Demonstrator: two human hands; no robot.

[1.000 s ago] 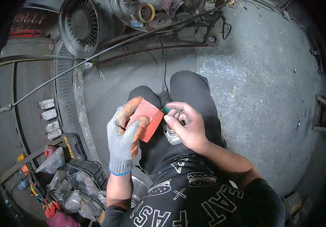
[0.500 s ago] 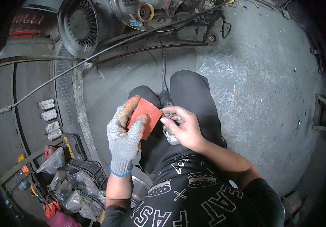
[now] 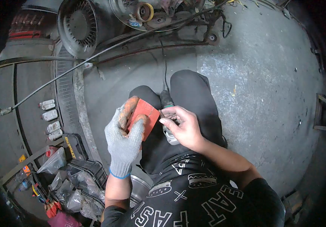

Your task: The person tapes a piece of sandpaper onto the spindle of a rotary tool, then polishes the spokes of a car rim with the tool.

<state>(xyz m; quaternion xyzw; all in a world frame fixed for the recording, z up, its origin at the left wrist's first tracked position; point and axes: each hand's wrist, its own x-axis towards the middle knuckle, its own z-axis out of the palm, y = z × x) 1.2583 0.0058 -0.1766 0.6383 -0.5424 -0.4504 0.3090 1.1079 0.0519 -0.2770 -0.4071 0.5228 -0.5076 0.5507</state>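
Observation:
My left hand (image 3: pixel 127 138), in a grey knit glove with worn orange fingertips, is closed on a flat red rectangular piece (image 3: pixel 149 112). A thin line crosses that piece near its right side. Bare, my right hand (image 3: pixel 182 125) sits at the piece's right edge, thumb and fingers pinched together. A small dark bit shows at those fingertips, too small to name. Under the right hand, between my thighs, lies what looks like an angle grinder (image 3: pixel 170 138). Its dark body (image 3: pixel 166 99) points away from me, and the hand partly hides its metal head.
A cable (image 3: pixel 164 72) runs forward from the tool over the grey floor. Ahead are a metal drum (image 3: pixel 77 28), a round tray with a tape roll (image 3: pixel 145 12), and a long thin rod (image 3: pixel 57 77). Bottles (image 3: pixel 49 115), a black case (image 3: pixel 75 145) and plastic bags (image 3: pixel 72 195) lie at left.
My left hand and the red piece have shifted slightly left, and the piece is turned a little. The right hand stays nearly in place, still pinched near the edge.

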